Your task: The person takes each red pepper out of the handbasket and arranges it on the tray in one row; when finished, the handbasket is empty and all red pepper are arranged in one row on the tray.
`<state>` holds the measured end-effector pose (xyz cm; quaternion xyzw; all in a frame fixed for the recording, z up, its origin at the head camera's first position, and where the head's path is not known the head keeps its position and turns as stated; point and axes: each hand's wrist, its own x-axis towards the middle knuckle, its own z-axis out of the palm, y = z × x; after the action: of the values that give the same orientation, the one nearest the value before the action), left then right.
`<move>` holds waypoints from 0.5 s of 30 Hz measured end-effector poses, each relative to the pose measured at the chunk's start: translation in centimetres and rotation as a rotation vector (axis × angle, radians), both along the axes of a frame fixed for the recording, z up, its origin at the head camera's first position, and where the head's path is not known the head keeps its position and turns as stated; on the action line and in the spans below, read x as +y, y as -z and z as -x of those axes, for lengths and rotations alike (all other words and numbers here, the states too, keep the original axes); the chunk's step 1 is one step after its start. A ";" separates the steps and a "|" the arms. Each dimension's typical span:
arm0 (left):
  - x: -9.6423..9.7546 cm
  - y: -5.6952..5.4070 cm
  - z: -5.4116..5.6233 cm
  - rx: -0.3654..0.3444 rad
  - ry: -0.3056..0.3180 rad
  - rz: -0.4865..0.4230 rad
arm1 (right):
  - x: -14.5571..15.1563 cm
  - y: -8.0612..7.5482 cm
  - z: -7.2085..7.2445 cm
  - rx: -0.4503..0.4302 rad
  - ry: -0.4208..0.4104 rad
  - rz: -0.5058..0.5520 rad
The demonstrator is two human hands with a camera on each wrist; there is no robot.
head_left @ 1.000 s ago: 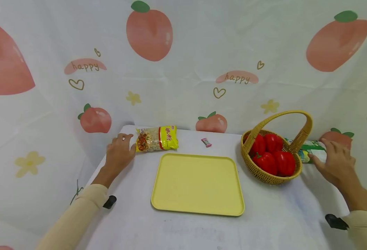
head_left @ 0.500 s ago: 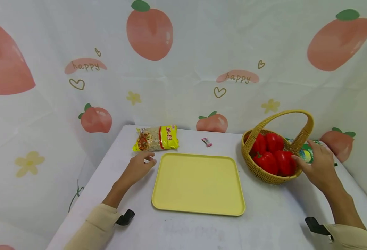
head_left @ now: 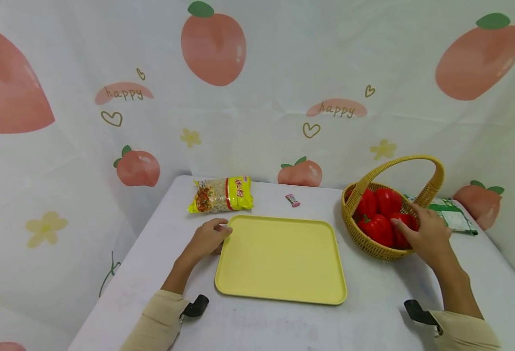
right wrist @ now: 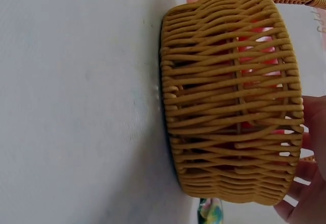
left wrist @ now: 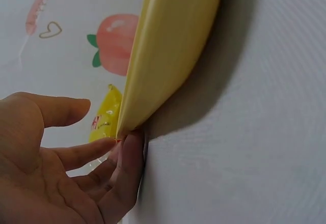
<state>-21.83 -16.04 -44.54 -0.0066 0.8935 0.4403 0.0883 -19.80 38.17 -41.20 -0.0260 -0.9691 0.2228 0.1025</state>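
At the far left corner of the yellow tray (head_left: 280, 261) is my left hand (head_left: 208, 239). In the left wrist view its fingertips (left wrist: 133, 141) touch the tray's edge, and the thumb stands apart from it. My right hand (head_left: 428, 234) reaches over the right side of the wicker basket (right wrist: 234, 102). Its thumb and fingers are spread over a red bell pepper (head_left: 403, 238), and the fingertips are partly hidden among the contents. More red bell peppers (head_left: 376, 230) lie beside that one. The basket's handle (head_left: 399, 161) arches above.
A yellow bag of dried noodles (head_left: 222, 195) lies behind the tray at left. A small pink wrapped candy (head_left: 292, 200) lies behind its middle. A green and white packet (head_left: 454, 215) lies right of the basket. A peach-print cloth (head_left: 257, 107) hangs behind the white table (head_left: 279, 326).
My left hand has moved from beside the noodle bag to the tray's corner. My right hand has left the green packet and moved left over the basket's peppers.
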 end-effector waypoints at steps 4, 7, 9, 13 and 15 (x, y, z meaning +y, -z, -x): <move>-0.1 0.2 0.2 -0.013 -0.007 -0.031 | -0.2 0.1 0.0 -0.030 0.007 -0.010; -0.2 0.3 0.1 -0.037 -0.009 -0.055 | -0.2 0.3 -0.1 -0.048 0.007 -0.009; -0.2 0.2 0.0 -0.053 -0.010 -0.060 | -0.1 0.5 -0.1 -0.059 -0.001 -0.011; -0.2 0.1 -0.1 -0.063 -0.011 -0.063 | 0.1 0.9 -0.1 -0.063 -0.015 -0.007; -0.2 0.1 0.0 -0.062 -0.010 -0.075 | 0.1 1.0 -0.1 -0.062 -0.018 -0.004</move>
<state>-21.78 -16.26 -44.64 -0.0214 0.8731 0.4736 0.1141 -19.69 38.31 -42.17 -0.0238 -0.9725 0.2206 0.0704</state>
